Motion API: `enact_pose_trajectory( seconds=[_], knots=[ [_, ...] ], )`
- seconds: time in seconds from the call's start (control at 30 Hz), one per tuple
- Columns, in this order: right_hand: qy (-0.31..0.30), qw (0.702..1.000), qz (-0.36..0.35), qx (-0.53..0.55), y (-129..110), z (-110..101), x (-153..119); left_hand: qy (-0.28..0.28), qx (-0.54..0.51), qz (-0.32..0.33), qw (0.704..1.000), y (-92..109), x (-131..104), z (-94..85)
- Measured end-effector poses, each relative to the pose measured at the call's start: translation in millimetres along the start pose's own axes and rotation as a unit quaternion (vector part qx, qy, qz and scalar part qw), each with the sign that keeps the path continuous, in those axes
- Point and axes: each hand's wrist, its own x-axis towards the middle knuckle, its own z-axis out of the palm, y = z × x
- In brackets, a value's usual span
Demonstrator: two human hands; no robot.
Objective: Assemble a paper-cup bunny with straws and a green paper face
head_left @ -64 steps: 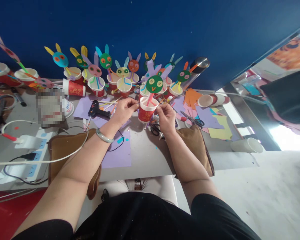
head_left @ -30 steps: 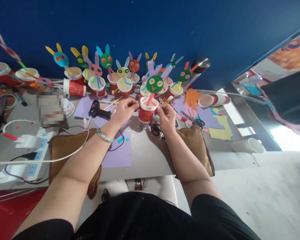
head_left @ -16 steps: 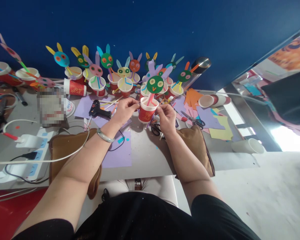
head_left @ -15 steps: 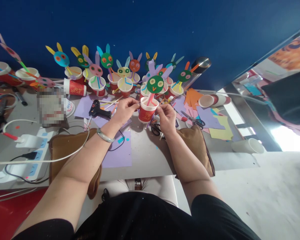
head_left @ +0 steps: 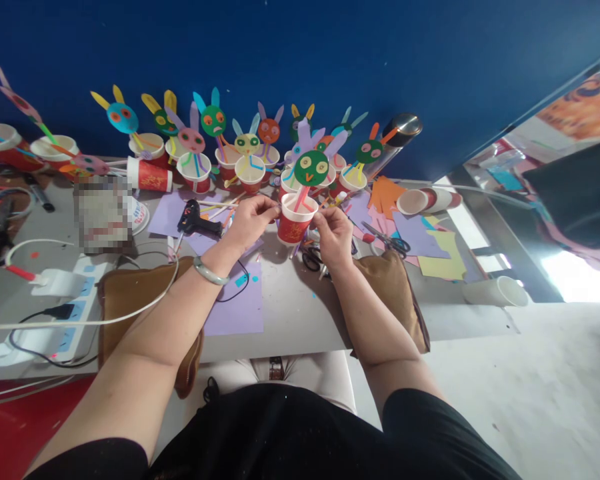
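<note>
Between my two hands is a red paper cup (head_left: 293,229) with a white rim, held upright above the table. A green paper rabbit face (head_left: 312,168) with lilac ears stands over it on pink-red straws that run down into the cup. My left hand (head_left: 254,223) pinches the cup's left side near the rim. On the right side, my right hand (head_left: 333,233) grips it the same way, thumb and fingers closed. Behind it several similar cups with paper rabbit faces, such as one with a pink face (head_left: 192,140), stand along the blue wall.
A black glue gun (head_left: 199,220) lies left of my left hand. Scissors (head_left: 387,239) and coloured paper scraps (head_left: 443,253) are at right. A power strip (head_left: 77,307) with cables sits at left. Brown cushions (head_left: 395,297) lie under both forearms. A steel flask (head_left: 397,137) stands at the back.
Almost nothing differs. Both hands keep the same hold, and the cup has shifted only very slightly.
</note>
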Motion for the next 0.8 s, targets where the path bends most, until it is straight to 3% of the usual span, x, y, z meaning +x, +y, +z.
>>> enact_pose_trajectory(
  seconds=[0.8],
  knots=[
    [-0.008, 1.000, -0.016, -0.002, 3.7, -2.3, 1.3, -0.025, -0.002, 0.005, 1.000, -1.5, 1.3, -3.1]
  ],
)
